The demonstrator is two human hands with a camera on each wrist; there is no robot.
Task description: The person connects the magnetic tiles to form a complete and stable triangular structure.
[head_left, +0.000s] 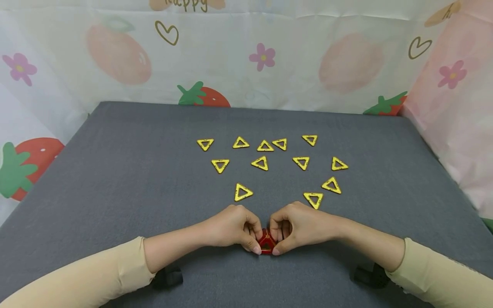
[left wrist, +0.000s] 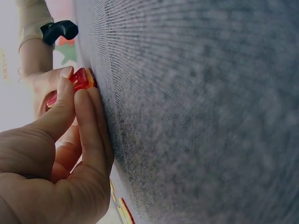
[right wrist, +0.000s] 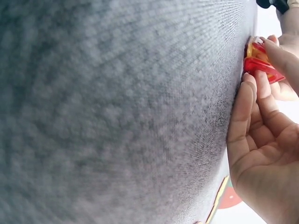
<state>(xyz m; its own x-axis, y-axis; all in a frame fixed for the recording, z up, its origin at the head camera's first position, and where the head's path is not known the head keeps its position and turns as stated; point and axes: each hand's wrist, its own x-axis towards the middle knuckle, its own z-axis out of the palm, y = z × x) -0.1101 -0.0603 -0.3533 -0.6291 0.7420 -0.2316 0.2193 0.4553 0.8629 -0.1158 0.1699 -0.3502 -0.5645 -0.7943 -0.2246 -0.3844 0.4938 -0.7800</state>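
Observation:
Both hands meet at a small red pyramid of triangular tiles (head_left: 267,242) close to the front of the grey table. My left hand (head_left: 236,227) pinches its left side between thumb and curled fingers. From the other side, my right hand (head_left: 304,226) grips it the same way. Seen from the left wrist, the red tiles (left wrist: 80,80) stand upright on the cloth, with orange-yellow edges showing. The right wrist view shows red tiles (right wrist: 259,67) at the fingertips, two faces meeting at an angle. Parts of the pyramid are hidden behind the fingers.
Several yellow triangular frames lie flat and scattered beyond the hands. The nearest are one yellow triangle (head_left: 242,192) ahead of the left hand and another yellow triangle (head_left: 313,199) just past the right hand. A printed curtain (head_left: 292,85) borders the grey table (head_left: 115,192).

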